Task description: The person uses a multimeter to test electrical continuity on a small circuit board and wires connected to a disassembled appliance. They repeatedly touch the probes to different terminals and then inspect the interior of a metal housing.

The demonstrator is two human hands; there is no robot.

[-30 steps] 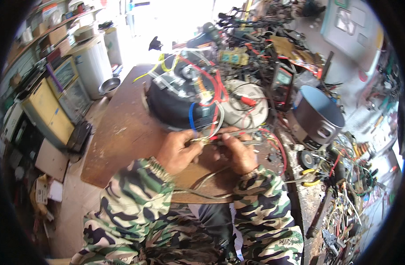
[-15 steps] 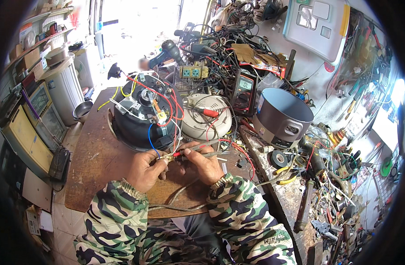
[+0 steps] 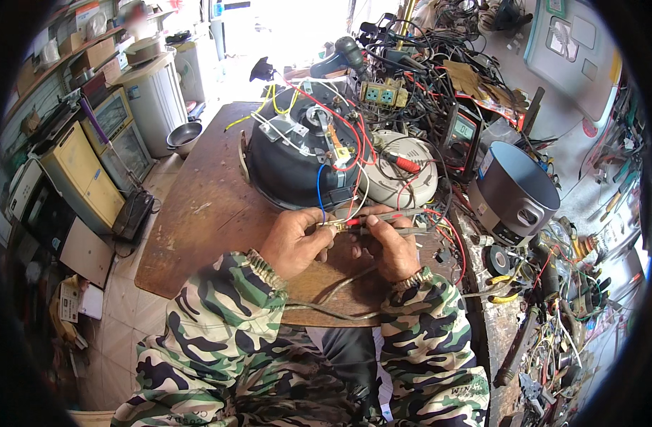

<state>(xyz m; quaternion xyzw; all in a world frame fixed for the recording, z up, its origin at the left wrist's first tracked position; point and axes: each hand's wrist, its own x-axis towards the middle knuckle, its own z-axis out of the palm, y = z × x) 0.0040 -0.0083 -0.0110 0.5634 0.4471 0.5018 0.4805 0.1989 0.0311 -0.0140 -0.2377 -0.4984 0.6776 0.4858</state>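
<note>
Vs. prev. frame, bench scene sits farther R, grip unchanged: L hand [image 3: 295, 243] pinches blue wire [image 3: 319, 186] near its end; R hand [image 3: 391, 249] closes round slim test probes [image 3: 409, 213], just before rounded, glossy black appliance base [image 3: 275, 174] on scuffed wood bench [image 3: 191, 206]. Camo R sleeve [image 3: 433, 341] bears dk. lettering.

L hand [image 3: 295, 242] & R hand [image 3: 391, 249] hide most of the wire ends [image 3: 332, 225]; too small to tell if probes [image 3: 399, 213] touch them. Black pot [image 3: 280, 167] covers part of beige cover [image 3: 418, 186] + table's [image 3: 191, 220] far edge. Sleeves [image 3: 223, 313] cut off at pic's bottom; cord [image 3: 351, 317] partly hidden under R one.
</note>
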